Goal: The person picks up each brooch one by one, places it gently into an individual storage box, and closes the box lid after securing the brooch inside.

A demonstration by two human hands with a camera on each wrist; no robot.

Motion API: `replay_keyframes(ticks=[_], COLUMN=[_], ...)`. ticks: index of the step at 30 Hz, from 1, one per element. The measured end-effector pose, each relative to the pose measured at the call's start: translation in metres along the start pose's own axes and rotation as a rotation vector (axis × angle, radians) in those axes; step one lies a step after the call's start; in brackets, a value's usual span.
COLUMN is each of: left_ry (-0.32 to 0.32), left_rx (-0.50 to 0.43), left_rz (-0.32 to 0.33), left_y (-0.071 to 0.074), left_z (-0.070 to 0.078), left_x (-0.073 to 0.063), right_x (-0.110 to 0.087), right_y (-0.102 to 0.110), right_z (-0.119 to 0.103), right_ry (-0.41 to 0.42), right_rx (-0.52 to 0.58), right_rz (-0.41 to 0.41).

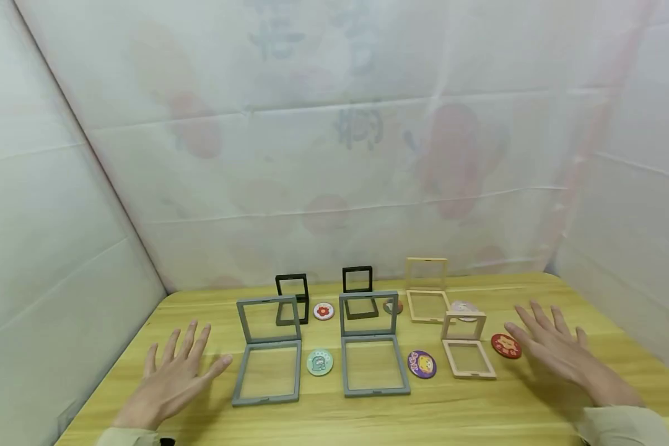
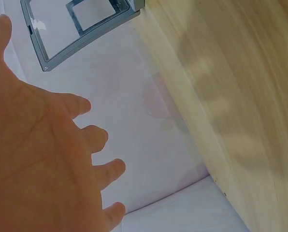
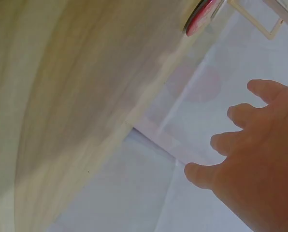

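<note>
My left hand [image 1: 170,381] spreads its fingers over the table's left side, holding nothing. Nearest to it stands a grey hinged display frame [image 1: 267,373], its lid raised, with a second grey frame [image 1: 376,365] to the right. Between them lies a green round badge [image 1: 319,362]. My right hand [image 1: 560,350], fingers spread and holding nothing, is beside a red round badge [image 1: 506,346]. Left of that badge are a small pinkish-beige frame [image 1: 469,359], lid up, and a purple round badge [image 1: 422,364]. Both wrist views show the palms bare, fingers extended.
Two black frames [image 1: 293,310] [image 1: 360,306] and a larger beige frame [image 1: 428,306] stand open at the back. Near them lie a red-flower badge [image 1: 323,311], a partly hidden badge [image 1: 393,306] and a pale badge [image 1: 464,310]. White sheeting [image 1: 323,161] walls in the wooden table [image 1: 401,427].
</note>
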State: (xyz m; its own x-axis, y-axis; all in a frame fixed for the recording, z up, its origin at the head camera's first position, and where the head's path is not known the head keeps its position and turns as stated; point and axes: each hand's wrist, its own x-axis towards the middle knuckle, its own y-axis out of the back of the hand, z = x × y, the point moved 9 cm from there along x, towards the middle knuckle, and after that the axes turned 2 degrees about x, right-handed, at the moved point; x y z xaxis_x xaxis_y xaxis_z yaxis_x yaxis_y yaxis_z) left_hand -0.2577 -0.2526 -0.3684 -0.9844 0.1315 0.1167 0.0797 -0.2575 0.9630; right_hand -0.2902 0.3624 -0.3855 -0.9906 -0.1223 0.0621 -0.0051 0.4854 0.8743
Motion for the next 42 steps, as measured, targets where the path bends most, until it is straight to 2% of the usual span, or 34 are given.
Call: replay_keyframes(ticks=[3,7,11,15,20,27,31,38,42], left_ry=[-0.046,-0.153,-0.223,-0.251,-0.300,-0.337,-0.365,-0.410,-0.418], left_rx=[0.011,0.072,0.121,0.134,0.163,0.185,0.180,0.165,0.161], left_rz=[0.040,0.133,0.172,0.188,0.233,0.227,0.231,0.224,0.238], left_y=[0.006,0.021,0.031,0.034,0.035,0.032,0.032,0.025,0.025], left_z=[0.011,0.035,0.056,0.067,0.074,0.083,0.093,0.114,0.116], left_x=[0.003,0.006,0.005,0.002,-0.001,0.001,0.005,0.013,0.013], right_x=[0.000,0.000,0.001,0.001,-0.003,-0.001,0.001,0.000,0.002], right_y=[0.003,0.005,0.013,0.024,0.032,0.033,0.031,0.033,0.034], right_z=[0.003,0.002,-0.012,-0.027,-0.031,-0.039,-0.049,-0.061,-0.068], right_ry=[-0.002,0.013,0.095,0.174,0.186,0.245,0.298,0.370,0.382], right_rx=[-0.003,-0.021,-0.111,-0.186,-0.181,-0.194,-0.198,-0.204,-0.195], right_rz=[0.006,0.024,0.101,0.196,0.212,0.217,0.214,0.262,0.258])
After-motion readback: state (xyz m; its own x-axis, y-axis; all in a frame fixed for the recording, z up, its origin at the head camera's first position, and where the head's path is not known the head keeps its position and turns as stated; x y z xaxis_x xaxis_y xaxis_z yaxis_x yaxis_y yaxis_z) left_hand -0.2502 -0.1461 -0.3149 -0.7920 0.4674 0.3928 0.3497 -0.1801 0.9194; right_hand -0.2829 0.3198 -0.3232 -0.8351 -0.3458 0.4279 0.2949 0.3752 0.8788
